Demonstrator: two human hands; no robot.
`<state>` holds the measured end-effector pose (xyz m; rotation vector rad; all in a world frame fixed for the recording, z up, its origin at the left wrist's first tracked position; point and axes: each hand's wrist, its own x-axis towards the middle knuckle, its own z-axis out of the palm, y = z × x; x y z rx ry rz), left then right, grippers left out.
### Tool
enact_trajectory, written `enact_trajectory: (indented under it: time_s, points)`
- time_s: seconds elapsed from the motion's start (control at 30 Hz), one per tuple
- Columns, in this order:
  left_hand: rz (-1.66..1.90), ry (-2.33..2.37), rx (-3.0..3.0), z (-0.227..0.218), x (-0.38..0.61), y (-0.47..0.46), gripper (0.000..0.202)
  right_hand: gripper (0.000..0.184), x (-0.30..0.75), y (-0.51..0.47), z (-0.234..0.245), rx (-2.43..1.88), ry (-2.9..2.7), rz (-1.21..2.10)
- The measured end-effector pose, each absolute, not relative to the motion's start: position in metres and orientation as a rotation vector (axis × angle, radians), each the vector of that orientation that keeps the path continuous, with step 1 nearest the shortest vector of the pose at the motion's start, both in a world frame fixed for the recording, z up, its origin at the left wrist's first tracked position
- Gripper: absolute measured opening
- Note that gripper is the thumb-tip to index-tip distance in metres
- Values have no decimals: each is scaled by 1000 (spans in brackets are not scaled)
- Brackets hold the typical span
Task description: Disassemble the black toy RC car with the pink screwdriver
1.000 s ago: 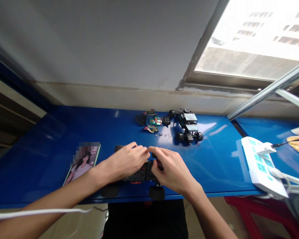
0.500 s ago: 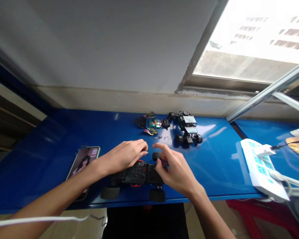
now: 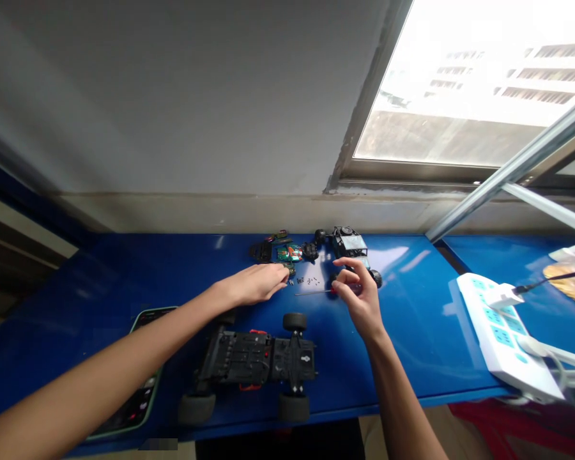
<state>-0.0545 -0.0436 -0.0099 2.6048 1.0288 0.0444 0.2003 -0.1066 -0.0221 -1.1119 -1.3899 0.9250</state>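
A toy car chassis [image 3: 249, 361] lies with its black underside up near the table's front edge, several wheels showing. Beyond it, my left hand [image 3: 261, 282] has its fingers pressed together beside a group of small screws [image 3: 309, 281]; whatever is between the fingertips is hidden. My right hand [image 3: 359, 294] grips a screwdriver [image 3: 314, 293] by its red handle, the thin shaft pointing left, low over the table. Colourful body panels [image 3: 290, 253] and black parts [image 3: 260, 252] lie just past my left hand. A second toy car [image 3: 349, 241] stands behind my right hand, partly covered by it.
A phone [image 3: 144, 396] lies at the left, partly under my left forearm. At the right is a white power strip [image 3: 501, 332] with plugs and cables. A metal frame [image 3: 498, 169] slants up beside the window. A red stool [image 3: 493, 428] stands below.
Both hands have moved forward from the chassis towards the screws and panels. The screwdriver's shaft now shows in my right hand. The view has shifted, and the chassis is uncovered.
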Motion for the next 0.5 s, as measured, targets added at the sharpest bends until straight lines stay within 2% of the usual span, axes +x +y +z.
enact_trajectory:
  time_s: [0.5]
  points:
    - [84,983,2586,-15,-40,-31,16,32,202,-102,-49,-1066,-1361,992]
